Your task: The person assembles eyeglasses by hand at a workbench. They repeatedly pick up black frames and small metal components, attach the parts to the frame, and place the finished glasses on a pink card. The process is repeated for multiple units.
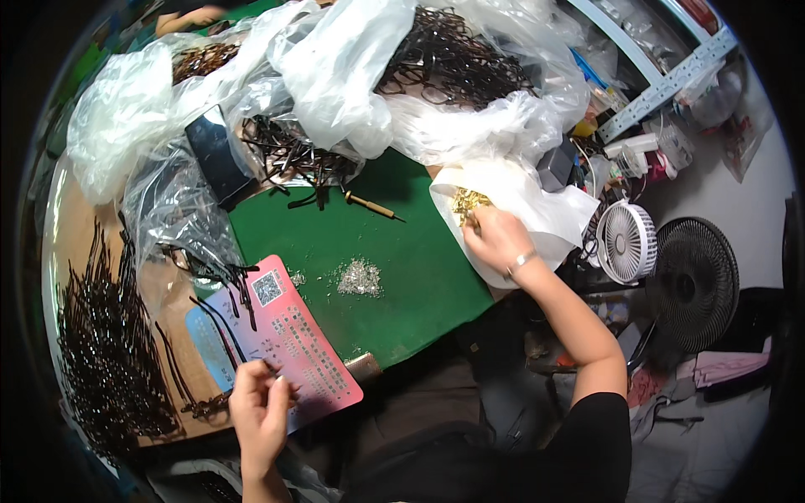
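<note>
My left hand (258, 412) is closed at the thumb and fingers over a pink-and-blue printed mat (323, 369). A dark bit shows at its fingertips, too small to name. At the right, my right hand (496, 241) reaches into an opened white bag (545, 220), its fingers bent together at a heap of small gold metal pieces (466, 204). What those fingers grip is hidden. Between the hands, a pile of tiny silver parts (360, 278) lies on the green work surface (419, 285). Beyond it rests a small screwdriver (373, 206) with a brass-coloured handle.
Dark glossy strips, like eyeglass arms, lie heaped at the left (109, 352). Clear plastic bags (335, 75) with more dark pieces (453, 63) crowd the far side. A white fan (627, 241) and a black fan (693, 281) stand at right. Another person's hand (201, 17) shows at the top.
</note>
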`<move>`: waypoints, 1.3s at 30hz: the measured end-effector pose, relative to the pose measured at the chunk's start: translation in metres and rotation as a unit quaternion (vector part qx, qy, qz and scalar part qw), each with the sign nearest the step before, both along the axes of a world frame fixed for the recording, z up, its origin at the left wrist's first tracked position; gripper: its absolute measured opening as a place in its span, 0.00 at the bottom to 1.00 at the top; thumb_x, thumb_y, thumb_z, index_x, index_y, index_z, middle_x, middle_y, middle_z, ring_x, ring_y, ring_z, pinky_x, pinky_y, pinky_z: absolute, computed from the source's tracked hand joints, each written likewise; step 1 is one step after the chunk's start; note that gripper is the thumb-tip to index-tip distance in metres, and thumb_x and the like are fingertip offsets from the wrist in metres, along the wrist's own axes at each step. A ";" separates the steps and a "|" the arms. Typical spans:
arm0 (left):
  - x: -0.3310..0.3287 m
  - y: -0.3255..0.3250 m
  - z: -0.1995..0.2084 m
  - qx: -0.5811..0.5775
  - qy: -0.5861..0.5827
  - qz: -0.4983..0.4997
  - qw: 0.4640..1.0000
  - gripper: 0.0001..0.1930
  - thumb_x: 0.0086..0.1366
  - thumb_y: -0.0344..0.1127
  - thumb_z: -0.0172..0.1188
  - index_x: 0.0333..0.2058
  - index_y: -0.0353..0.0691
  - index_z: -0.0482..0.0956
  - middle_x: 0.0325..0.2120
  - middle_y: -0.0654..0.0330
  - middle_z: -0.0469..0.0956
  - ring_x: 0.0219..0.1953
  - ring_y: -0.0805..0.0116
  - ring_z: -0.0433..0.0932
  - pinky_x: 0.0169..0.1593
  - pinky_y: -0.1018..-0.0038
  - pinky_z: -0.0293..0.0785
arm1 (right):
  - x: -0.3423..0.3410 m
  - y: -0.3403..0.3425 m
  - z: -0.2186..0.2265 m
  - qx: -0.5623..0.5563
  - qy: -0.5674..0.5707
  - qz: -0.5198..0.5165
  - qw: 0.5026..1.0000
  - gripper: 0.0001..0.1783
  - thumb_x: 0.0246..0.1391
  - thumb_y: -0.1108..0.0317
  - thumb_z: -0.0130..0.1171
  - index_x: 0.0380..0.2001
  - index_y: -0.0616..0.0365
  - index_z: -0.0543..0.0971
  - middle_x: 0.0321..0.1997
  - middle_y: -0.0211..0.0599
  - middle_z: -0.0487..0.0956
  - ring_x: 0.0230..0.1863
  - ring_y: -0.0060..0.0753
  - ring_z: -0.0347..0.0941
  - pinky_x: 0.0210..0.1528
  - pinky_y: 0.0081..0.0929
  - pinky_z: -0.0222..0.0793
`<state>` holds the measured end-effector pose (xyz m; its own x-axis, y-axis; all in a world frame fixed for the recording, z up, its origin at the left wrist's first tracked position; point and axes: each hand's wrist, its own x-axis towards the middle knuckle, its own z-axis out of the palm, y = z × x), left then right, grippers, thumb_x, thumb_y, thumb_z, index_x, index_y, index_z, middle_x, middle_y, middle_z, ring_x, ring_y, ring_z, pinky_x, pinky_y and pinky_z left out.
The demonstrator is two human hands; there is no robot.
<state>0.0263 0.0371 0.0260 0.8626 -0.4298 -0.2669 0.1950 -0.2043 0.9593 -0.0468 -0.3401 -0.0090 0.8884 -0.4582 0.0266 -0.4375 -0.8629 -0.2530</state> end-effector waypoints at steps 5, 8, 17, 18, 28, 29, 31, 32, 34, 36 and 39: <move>-0.019 -0.011 -0.018 -0.063 0.025 -0.041 0.997 0.06 0.61 0.23 0.53 0.37 0.32 0.68 0.24 0.61 0.76 0.24 0.82 0.72 0.27 0.85 0.69 | 0.022 -0.003 -0.028 -0.080 0.026 -0.025 0.996 0.09 0.43 0.68 0.51 0.23 0.64 0.74 0.25 0.55 0.75 0.31 0.55 0.73 0.36 0.44 0.69; -0.023 -0.004 -0.028 -0.057 0.066 -0.021 0.996 0.06 0.61 0.23 0.52 0.38 0.32 0.68 0.25 0.61 0.77 0.24 0.80 0.73 0.27 0.85 0.70 | 0.025 -0.011 -0.020 -0.031 0.083 -0.018 0.996 0.09 0.44 0.68 0.52 0.26 0.62 0.76 0.28 0.53 0.77 0.33 0.53 0.74 0.39 0.43 0.70; -0.025 -0.025 -0.027 -0.091 0.094 -0.067 0.989 0.06 0.63 0.25 0.52 0.38 0.33 0.67 0.26 0.62 0.75 0.27 0.77 0.75 0.33 0.81 0.73 | 0.014 -0.002 0.014 0.060 -0.026 0.010 0.998 0.09 0.45 0.66 0.55 0.25 0.61 0.76 0.25 0.47 0.77 0.29 0.48 0.75 0.34 0.36 0.69; -0.025 -0.024 -0.031 -0.079 0.093 -0.069 0.990 0.06 0.63 0.25 0.52 0.38 0.33 0.67 0.26 0.62 0.75 0.27 0.78 0.75 0.33 0.81 0.73 | 0.010 0.006 0.020 0.074 -0.035 0.017 0.997 0.08 0.45 0.66 0.56 0.25 0.61 0.76 0.25 0.47 0.77 0.28 0.48 0.74 0.34 0.36 0.69; -0.031 -0.029 -0.041 -0.082 0.116 -0.029 0.989 0.05 0.61 0.23 0.52 0.36 0.30 0.68 0.24 0.59 0.77 0.27 0.76 0.77 0.32 0.81 0.74 | 0.035 -0.007 -0.036 -0.088 0.018 -0.012 0.996 0.07 0.44 0.70 0.53 0.27 0.63 0.75 0.30 0.51 0.76 0.33 0.51 0.74 0.37 0.40 0.70; -0.028 -0.028 -0.042 -0.072 0.109 -0.043 0.990 0.05 0.61 0.23 0.52 0.36 0.30 0.68 0.24 0.59 0.78 0.27 0.76 0.77 0.32 0.81 0.74 | 0.035 -0.010 -0.033 -0.061 0.026 0.001 0.998 0.08 0.44 0.70 0.53 0.27 0.63 0.75 0.30 0.52 0.76 0.33 0.51 0.74 0.37 0.40 0.70; -0.029 -0.025 -0.045 -0.048 0.110 -0.064 0.991 0.06 0.61 0.23 0.53 0.37 0.30 0.69 0.24 0.59 0.78 0.27 0.77 0.77 0.32 0.82 0.73 | 0.036 -0.008 -0.019 0.025 0.067 -0.003 0.997 0.10 0.43 0.70 0.53 0.29 0.65 0.76 0.29 0.53 0.77 0.35 0.51 0.75 0.39 0.39 0.70; -0.032 -0.027 -0.050 -0.050 0.110 -0.060 0.991 0.07 0.61 0.24 0.54 0.38 0.30 0.69 0.23 0.60 0.78 0.27 0.80 0.76 0.31 0.83 0.72 | 0.036 -0.009 -0.015 0.030 0.054 0.004 0.998 0.10 0.43 0.70 0.53 0.30 0.65 0.75 0.27 0.53 0.77 0.35 0.51 0.75 0.40 0.38 0.69; -0.033 -0.035 -0.050 -0.062 0.077 -0.084 0.992 0.08 0.61 0.24 0.55 0.38 0.31 0.70 0.23 0.61 0.78 0.27 0.81 0.76 0.31 0.83 0.72 | 0.028 -0.018 -0.017 0.025 0.070 -0.008 0.997 0.10 0.43 0.70 0.53 0.30 0.65 0.75 0.27 0.54 0.77 0.34 0.52 0.75 0.39 0.38 0.69; -0.032 -0.039 -0.048 -0.075 0.059 -0.110 0.989 0.09 0.61 0.26 0.55 0.40 0.33 0.70 0.23 0.64 0.77 0.24 0.83 0.73 0.29 0.85 0.69 | 0.027 -0.016 -0.016 -0.038 0.099 -0.010 0.994 0.11 0.44 0.69 0.54 0.30 0.65 0.75 0.27 0.53 0.77 0.34 0.51 0.75 0.39 0.38 0.69; -0.037 -0.032 -0.051 -0.062 0.064 -0.108 0.990 0.11 0.61 0.26 0.54 0.43 0.34 0.70 0.23 0.65 0.76 0.23 0.84 0.72 0.28 0.85 0.69 | 0.030 -0.009 -0.014 0.002 0.070 -0.014 0.997 0.10 0.43 0.67 0.54 0.27 0.63 0.75 0.26 0.52 0.76 0.32 0.53 0.74 0.38 0.40 0.68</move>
